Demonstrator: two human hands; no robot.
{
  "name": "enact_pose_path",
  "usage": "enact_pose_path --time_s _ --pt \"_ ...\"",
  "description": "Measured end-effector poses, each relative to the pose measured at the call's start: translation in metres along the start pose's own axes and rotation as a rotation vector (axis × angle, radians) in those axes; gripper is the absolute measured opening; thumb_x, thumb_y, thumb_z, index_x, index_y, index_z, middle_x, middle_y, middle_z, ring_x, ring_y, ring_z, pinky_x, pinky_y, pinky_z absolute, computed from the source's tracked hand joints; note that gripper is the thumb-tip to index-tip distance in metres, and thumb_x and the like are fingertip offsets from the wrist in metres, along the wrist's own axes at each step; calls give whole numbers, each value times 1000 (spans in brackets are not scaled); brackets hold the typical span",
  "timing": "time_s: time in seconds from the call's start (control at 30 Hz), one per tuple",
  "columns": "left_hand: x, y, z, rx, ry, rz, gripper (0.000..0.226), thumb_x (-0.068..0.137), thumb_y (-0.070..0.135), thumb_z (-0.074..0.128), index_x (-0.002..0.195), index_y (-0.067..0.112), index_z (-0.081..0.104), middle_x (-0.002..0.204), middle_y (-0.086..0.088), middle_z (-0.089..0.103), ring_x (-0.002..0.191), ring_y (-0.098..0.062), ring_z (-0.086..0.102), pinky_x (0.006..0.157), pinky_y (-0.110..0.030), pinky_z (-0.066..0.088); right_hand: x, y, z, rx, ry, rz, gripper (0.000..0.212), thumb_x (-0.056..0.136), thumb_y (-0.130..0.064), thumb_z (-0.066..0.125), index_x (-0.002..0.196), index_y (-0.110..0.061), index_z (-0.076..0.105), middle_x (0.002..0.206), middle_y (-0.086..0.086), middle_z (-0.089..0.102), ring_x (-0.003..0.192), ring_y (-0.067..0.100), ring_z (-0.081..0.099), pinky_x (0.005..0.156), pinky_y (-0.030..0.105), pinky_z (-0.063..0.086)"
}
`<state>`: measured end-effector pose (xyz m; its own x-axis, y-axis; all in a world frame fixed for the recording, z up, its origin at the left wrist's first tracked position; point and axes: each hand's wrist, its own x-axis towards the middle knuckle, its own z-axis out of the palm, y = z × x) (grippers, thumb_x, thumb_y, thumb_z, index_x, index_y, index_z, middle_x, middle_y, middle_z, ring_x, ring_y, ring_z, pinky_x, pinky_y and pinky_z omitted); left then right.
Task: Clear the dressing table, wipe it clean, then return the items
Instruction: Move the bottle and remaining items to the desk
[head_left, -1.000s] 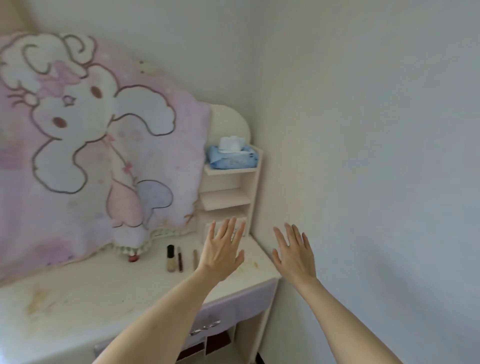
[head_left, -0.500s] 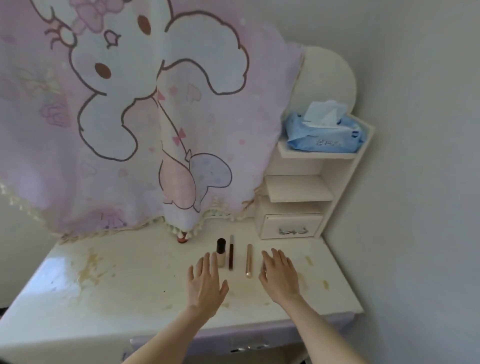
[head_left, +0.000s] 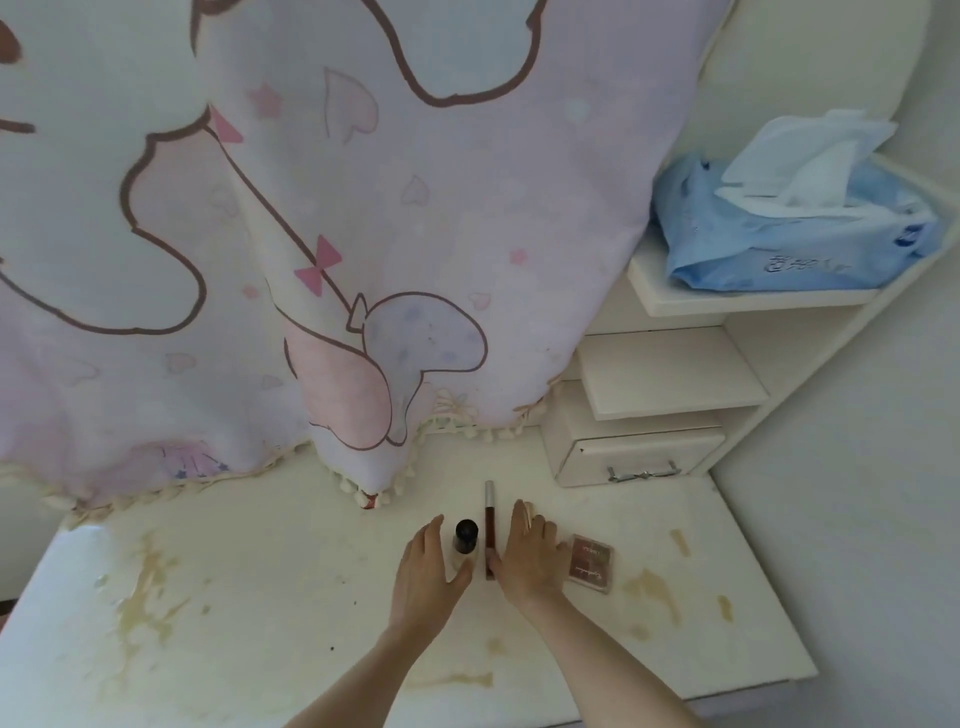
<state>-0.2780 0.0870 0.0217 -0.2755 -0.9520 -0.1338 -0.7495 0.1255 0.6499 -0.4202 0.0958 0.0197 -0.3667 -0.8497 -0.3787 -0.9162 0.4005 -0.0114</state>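
Standing upright between the two hands, the small dark-capped bottle (head_left: 465, 543) could topple if the spread, empty left hand (head_left: 425, 571) knocks it. The right hand (head_left: 529, 558), open and flat, covers a gold tube (head_left: 527, 510); the brown tube (head_left: 489, 525) alongside may roll across the stained desk (head_left: 260, 623).

A pale wall (head_left: 857, 519) is seen at the right. A pink cartoon-printed cloth (head_left: 363, 234) is hung behind the cream table's back edge. 2 open shelves (head_left: 670, 374) and 1 drawer (head_left: 639, 460) are built into its back right corner.
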Motion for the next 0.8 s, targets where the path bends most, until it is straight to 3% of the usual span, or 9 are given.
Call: enact_pose_path --time_s 0.1,0.2,0.27,0.37,0.5,0.57,0.67,0.8 --pt "5 -1 6 -36 -24 5 50 86 33 59 131 17 43 129 5 51 120 -15 43 93 -17 34 13 -11 0 41 -8 -22 71 94 -32 42 149 -10 1 139 11 35 125 27 34 93 36 37" --pt "8 -2 9 -70 -24 -15 45 86 33 59 129 22 46 122 9 54 114 -13 47 85 -16 36 21 -16 1 73 2 -42 59 94 -14 41 146 -8 13 133 11 39 119 26 39 89 33 40" --pt "12 -2 11 -85 -29 -27 46 87 32 58 129 21 45 122 10 55 114 -12 47 83 -16 35 27 -16 2 87 17 -43 43 94 -11 40 135 -7 30 129 10 44 116 25 43 86 32 41" --pt "17 1 14 -96 -25 -40 42 87 30 59 125 20 47 116 9 56 111 -13 49 79 -16 34 31 -13 2 102 38 -43 27 96 -10 37 123 -9 39 123 8 50 113 23 49 86 31 42" --pt "22 4 17 -124 -37 -34 34 87 30 60 116 19 48 104 11 54 100 -12 52 73 -15 34 32 -5 3 145 82 -56 22 96 -10 37 118 -8 43 117 9 53 102 24 56 78 31 44" --pt "21 8 15 -145 -40 -21 24 87 27 61 102 19 44 92 6 57 84 -15 54 62 -15 33 32 0 2 167 67 -57 23 97 -10 36 119 -8 41 116 9 52 100 25 57 74 32 44" --pt "16 17 9 -175 -1 -35 28 84 17 62 89 15 35 69 7 49 59 -11 46 50 -15 33 30 7 -5 193 37 -65 24 96 -9 37 120 -7 37 116 10 54 100 28 59 73 35 45" --pt "15 22 0 -209 17 -47 31 78 11 64 87 11 35 73 7 50 61 -8 47 49 -17 31 22 11 -18 251 73 -89 27 94 -3 36 120 -7 36 112 12 60 98 30 61 70 37 45"
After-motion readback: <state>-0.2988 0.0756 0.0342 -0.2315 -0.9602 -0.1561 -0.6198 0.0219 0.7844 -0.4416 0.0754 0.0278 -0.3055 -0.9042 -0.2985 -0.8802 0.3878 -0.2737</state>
